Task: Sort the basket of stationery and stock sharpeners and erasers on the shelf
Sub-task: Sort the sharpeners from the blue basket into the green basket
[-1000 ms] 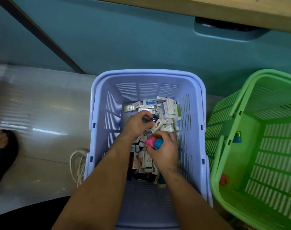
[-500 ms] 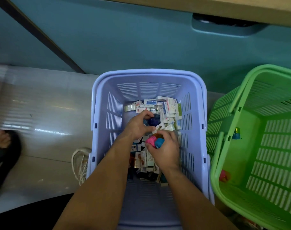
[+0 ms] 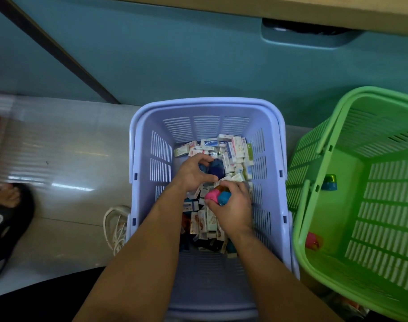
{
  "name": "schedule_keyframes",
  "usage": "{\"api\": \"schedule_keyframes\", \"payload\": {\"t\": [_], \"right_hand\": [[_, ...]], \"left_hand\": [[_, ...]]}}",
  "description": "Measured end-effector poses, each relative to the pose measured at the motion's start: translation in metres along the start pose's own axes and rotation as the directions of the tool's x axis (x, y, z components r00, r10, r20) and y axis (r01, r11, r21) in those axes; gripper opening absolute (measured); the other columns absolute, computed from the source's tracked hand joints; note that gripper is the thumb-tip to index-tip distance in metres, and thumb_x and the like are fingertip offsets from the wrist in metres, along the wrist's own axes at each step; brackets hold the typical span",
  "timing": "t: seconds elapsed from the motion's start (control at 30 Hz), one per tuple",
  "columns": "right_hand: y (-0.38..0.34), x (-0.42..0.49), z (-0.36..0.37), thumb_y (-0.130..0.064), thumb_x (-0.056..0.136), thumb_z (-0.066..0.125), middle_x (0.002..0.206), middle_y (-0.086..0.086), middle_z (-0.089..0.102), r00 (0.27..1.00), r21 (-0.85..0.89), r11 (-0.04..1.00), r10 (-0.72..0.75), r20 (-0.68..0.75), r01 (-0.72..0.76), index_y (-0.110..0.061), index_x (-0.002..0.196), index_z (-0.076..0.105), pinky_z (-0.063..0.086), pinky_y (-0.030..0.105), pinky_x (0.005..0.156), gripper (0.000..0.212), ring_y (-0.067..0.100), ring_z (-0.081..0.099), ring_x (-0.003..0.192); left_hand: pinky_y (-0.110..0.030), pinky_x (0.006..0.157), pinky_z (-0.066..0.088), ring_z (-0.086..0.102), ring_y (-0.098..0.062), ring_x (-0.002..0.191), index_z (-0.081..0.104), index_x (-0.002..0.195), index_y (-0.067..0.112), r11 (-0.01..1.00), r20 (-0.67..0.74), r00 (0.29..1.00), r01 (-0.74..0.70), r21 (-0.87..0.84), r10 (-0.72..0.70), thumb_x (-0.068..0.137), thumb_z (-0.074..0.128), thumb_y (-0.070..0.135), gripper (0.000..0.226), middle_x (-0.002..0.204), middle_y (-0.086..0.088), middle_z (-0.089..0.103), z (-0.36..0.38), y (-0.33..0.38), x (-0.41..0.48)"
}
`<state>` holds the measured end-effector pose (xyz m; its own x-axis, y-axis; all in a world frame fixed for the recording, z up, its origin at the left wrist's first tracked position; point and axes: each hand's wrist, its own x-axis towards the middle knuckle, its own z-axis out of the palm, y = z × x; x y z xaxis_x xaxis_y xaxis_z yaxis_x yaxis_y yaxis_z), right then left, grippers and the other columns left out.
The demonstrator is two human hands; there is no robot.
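R hand (image 3: 232, 206): fingers curled tight round a bunch of coloured pieces (image 3: 211, 196), one pink, one blue, one amber on top; bunch held just above the pile, approx. mid-basket. L hand (image 3: 192, 173): thumb and fingers hooked round a dark blue piece (image 3: 216, 171) in the pile, just beyond the R hand; the two hands are close together. Both forearms reach down into the purple basket (image 3: 205, 102); it stands on the floor (image 3: 59, 147) near a teal panel (image 3: 175, 54). Boxed erasers (image 3: 234, 148) cover its bottom, heaped toward the far wall; one label reads "Hard Eraser". Green basket (image 3: 337, 126) stands just beside it, R side; inside, a small blue-green item (image 3: 329, 182) by the near wall and a pink item (image 3: 313, 240) closer to the person. White cord (image 3: 115, 225) lies coiled on the floor at the purple basket's L side; foot in a black sandal (image 3: 5, 217) at far L.
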<state>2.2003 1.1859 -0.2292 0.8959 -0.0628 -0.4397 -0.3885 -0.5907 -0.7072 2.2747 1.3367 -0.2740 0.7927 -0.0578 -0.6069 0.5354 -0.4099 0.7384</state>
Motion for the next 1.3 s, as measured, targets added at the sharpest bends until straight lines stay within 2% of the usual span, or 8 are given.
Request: {"api": "schedule_keyframes", "payload": {"t": [0.13, 0.27, 0.4, 0.6, 0.8, 0.93, 1.13, 1.3], "right_hand": [[-0.01, 0.003, -0.005, -0.021, 0.077, 0.086, 0.118, -0.005, 0.047, 1.0, 0.009, 1.0, -0.007, 0.011, 0.007, -0.022, 0.118, 0.065, 0.044, 0.016, 0.092, 0.047, 0.007, 0.047, 0.104], [-0.041, -0.004, -0.019, -0.026, 0.076, 0.087, 0.117, -0.002, 0.051, 0.998, 0.064, 0.996, -0.052, -0.037, 0.055, -0.023, 0.118, 0.066, 0.046, 0.024, 0.097, 0.047, 0.013, 0.051, 0.108], [-0.077, -0.031, -0.062, -0.03, 0.076, 0.087, 0.115, -0.009, 0.052, 0.982, 0.127, 0.974, -0.178, -0.067, 0.185, -0.027, 0.117, 0.066, 0.035, 0.001, 0.086, 0.046, -0.005, 0.048, 0.096], [-0.058, -0.057, -0.2, -0.032, 0.071, 0.09, 0.104, -0.008, 0.057, 0.877, 0.122, 0.96, -0.173, -0.448, 0.251, -0.026, 0.109, 0.069, 0.036, 0.001, 0.085, 0.044, 0.001, 0.054, 0.092], [0.063, -0.043, -0.295, -0.024, 0.07, 0.092, 0.109, 0.014, 0.07, 0.873, 0.191, 0.968, 0.233, -0.427, -0.165, -0.006, 0.116, 0.069, 0.046, 0.025, 0.081, 0.055, 0.021, 0.063, 0.089], [0.111, -0.027, -0.294, -0.017, 0.074, 0.09, 0.102, 0.01, 0.068, 0.913, 0.168, 0.953, 0.291, -0.285, -0.252, -0.003, 0.119, 0.064, 0.039, 0.017, 0.07, 0.053, 0.019, 0.059, 0.086], [0.161, 0.026, -0.268, -0.022, 0.076, 0.089, 0.117, 0.01, 0.066, 0.934, 0.061, 0.947, 0.32, -0.158, -0.314, -0.01, 0.122, 0.064, 0.05, 0.029, 0.087, 0.054, 0.021, 0.06, 0.098], [0.168, 0.044, -0.246, -0.017, 0.081, 0.081, 0.123, 0.008, 0.064, 0.939, 0.048, 0.952, 0.307, -0.158, -0.303, -0.012, 0.127, 0.063, 0.041, 0.019, 0.082, 0.049, 0.016, 0.058, 0.097]], "left_hand": [[-0.024, 0.088, 0.049, 0.057, -0.015, 0.103, 0.054, 0.109, 0.018, 1.0, -0.127, 0.992, 0.015, -0.01, -0.016, 0.069, 0.091, 0.013, 0.055, 0.11, 0.002, 0.059, -0.005, 0.01, -0.01], [-0.016, 0.071, 0.046, 0.06, -0.007, 0.092, 0.054, 0.116, 0.019, 0.997, -0.272, 0.962, -0.004, -0.074, -0.016, 0.073, 0.09, 0.02, 0.057, 0.108, 0.002, 0.061, -0.029, 0.037, -0.04], [-0.021, 0.081, 0.052, 0.062, -0.008, 0.089, 0.063, 0.126, 0.024, 0.994, -0.23, 0.967, -0.112, -0.011, 0.106, 0.081, 0.084, 0.024, 0.049, 0.11, -0.002, 0.068, -0.055, 0.088, -0.08], [-0.023, 0.081, 0.052, 0.067, -0.013, 0.088, 0.069, 0.114, 0.033, 0.921, -0.028, 0.931, -0.354, 0.16, 0.363, 0.075, 0.088, 0.03, 0.043, 0.107, 0.001, 0.068, -0.013, 0.197, -0.126], [-0.023, 0.097, 0.047, 0.063, -0.01, 0.105, 0.065, 0.126, 0.029, 0.763, 0.379, 0.816, -0.559, 0.325, 0.436, 0.072, 0.09, 0.029, 0.06, 0.12, 0.002, 0.069, 0.132, 0.253, -0.129], [-0.029, 0.102, 0.048, 0.062, -0.019, 0.113, 0.06, 0.135, 0.023, 0.762, 0.451, 0.859, -0.457, 0.46, 0.242, 0.076, 0.087, 0.025, 0.065, 0.13, -0.004, 0.066, 0.209, 0.222, -0.093], [-0.04, 0.107, 0.047, 0.06, -0.024, 0.12, 0.048, 0.145, 0.025, 0.796, 0.303, 0.953, -0.177, 0.579, -0.008, 0.082, 0.08, 0.013, 0.072, 0.136, -0.007, 0.061, 0.258, 0.158, -0.05], [-0.021, 0.09, 0.047, 0.061, -0.015, 0.109, 0.05, 0.145, 0.018, 0.831, 0.275, 0.961, -0.18, 0.526, 0.034, 0.088, 0.075, 0.019, 0.063, 0.135, -0.003, 0.062, 0.26, 0.17, -0.04]]}}
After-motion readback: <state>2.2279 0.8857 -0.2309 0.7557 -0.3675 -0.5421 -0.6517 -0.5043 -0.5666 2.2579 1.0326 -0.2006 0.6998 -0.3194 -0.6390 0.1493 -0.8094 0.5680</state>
